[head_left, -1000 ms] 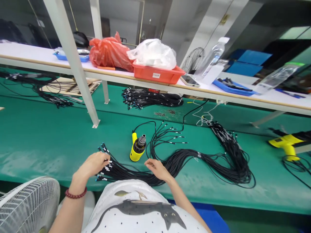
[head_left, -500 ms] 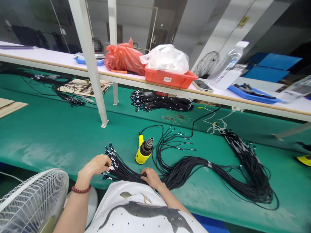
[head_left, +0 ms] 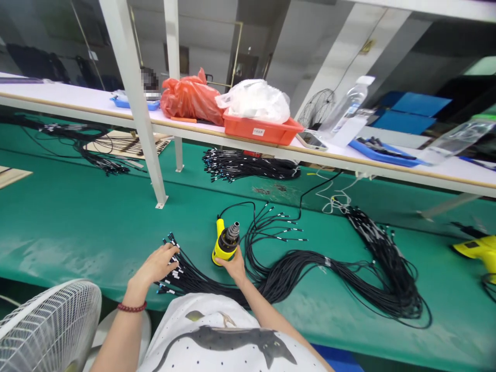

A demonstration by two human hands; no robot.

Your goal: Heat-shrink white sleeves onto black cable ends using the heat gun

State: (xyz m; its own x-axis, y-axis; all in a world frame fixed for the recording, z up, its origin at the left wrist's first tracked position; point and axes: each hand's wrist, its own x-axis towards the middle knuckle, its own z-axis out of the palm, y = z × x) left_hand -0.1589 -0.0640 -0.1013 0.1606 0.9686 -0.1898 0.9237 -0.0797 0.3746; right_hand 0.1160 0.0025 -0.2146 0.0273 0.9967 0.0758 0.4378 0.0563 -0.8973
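Observation:
A long bundle of black cables [head_left: 294, 268] with white labels runs across the green bench. My left hand [head_left: 159, 264] rests at the bundle's left end, beside the labelled tips, its fingers bent and apart; no firm grip shows. A yellow heat gun [head_left: 225, 245] stands upright in front of me, its metal nozzle pointing up. My right hand [head_left: 234, 266] is closed round the lower body of the heat gun, some fingers hidden behind it. Loose cable ends fan out to the right of the gun.
Above the bench runs a shelf [head_left: 186, 129] with a red tray [head_left: 267, 132], plastic bags and bottles. A white post [head_left: 149, 155] meets the bench at left. A white fan [head_left: 58, 320] stands at lower left. A second yellow tool [head_left: 478, 250] lies far right.
My right hand has left the cables and moved up to the heat gun, taking hold of it. My left hand's fingers have spread at the cable ends. The view has shifted slightly.

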